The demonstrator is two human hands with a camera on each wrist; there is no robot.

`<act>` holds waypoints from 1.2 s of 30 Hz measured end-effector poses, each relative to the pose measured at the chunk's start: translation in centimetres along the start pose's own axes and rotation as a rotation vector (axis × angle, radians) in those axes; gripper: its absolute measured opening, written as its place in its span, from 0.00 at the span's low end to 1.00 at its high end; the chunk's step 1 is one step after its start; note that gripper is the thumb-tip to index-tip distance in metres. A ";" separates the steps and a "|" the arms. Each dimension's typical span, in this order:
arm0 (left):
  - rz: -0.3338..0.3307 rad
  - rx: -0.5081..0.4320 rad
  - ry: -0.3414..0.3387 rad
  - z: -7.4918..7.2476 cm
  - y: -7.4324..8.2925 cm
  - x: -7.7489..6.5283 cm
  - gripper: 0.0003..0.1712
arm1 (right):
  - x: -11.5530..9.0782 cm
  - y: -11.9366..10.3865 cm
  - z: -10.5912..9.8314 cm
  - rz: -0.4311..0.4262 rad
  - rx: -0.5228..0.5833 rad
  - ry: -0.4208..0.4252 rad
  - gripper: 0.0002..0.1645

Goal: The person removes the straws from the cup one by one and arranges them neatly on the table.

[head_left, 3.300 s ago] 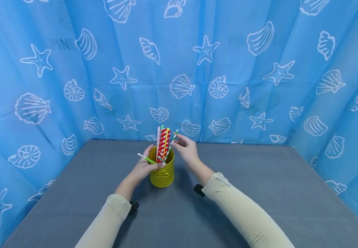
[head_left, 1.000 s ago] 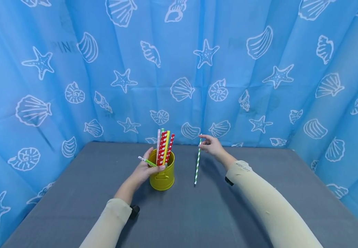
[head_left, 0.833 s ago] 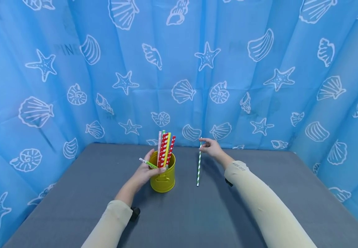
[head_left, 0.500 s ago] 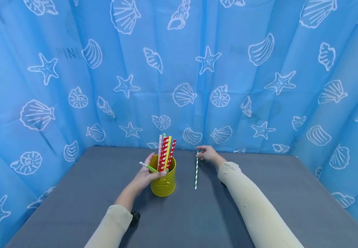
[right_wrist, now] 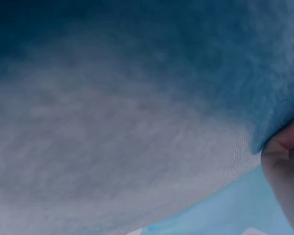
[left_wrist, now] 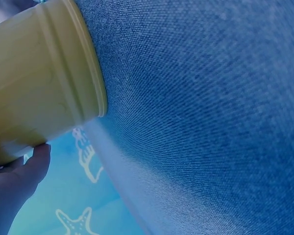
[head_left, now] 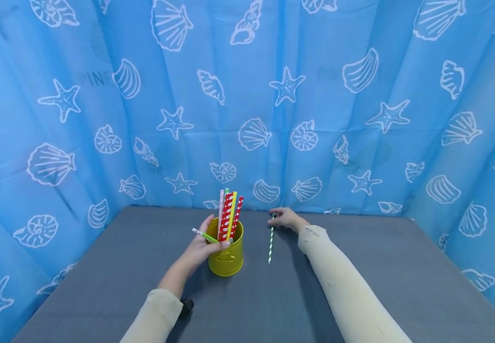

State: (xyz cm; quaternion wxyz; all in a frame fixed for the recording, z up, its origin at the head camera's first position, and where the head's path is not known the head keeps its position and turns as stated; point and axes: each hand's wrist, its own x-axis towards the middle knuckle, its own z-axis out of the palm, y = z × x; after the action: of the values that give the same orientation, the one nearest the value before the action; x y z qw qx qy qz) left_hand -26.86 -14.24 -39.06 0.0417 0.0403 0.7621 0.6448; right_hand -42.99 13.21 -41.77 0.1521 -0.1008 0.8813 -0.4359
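My left hand (head_left: 198,249) holds a yellow metal bucket (head_left: 226,265) by its near left side, thumb across the front of the rim. Upright inside are a pale pink straw (head_left: 220,214), red straws with white patterns (head_left: 227,219) and a yellow straw (head_left: 232,216). A green straw with a white end (head_left: 204,235) leans out to the left over that hand. Right of the bucket, my right hand (head_left: 287,219) pinches the far end of a green-and-white striped straw (head_left: 271,247), which lies low along the tabletop, pointing towards me. In the left wrist view, fingers (left_wrist: 33,169) press against the bucket's side.
A grey cloth-covered table (head_left: 359,276) spreads around the bucket. Behind it and along both sides hangs a blue curtain (head_left: 337,119) printed with white shells and starfish. The right wrist view mostly shows blurred cloth (right_wrist: 137,122).
My right hand has drawn the striped straw out of the bucket, carried it right, and lowered its far end to the tabletop. My left hand keeps its hold on the bucket.
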 end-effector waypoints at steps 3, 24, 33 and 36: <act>-0.008 0.007 -0.002 0.0 0.0 -0.1 0.54 | -1.5 -0.3 0.1 -0.027 -0.069 -0.054 0.40; 0.011 0.023 -0.025 -0.3 -0.3 0.1 0.53 | -3.4 -0.1 1.3 -0.006 -0.414 -0.110 0.54; 0.000 0.026 -0.028 -0.3 -0.3 0.1 0.53 | -2.9 0.0 0.9 0.012 -0.457 -0.122 0.51; 0.002 0.022 -0.029 -0.4 -0.2 0.1 0.53 | -2.8 -0.2 0.8 0.018 -0.441 -0.116 0.51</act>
State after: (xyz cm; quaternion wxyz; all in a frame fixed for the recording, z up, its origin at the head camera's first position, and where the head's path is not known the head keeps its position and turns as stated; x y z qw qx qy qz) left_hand -27.04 -14.61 -39.20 0.0515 0.0510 0.7685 0.6357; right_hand -40.06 13.39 -41.61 0.1808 -0.1485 0.9459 -0.2246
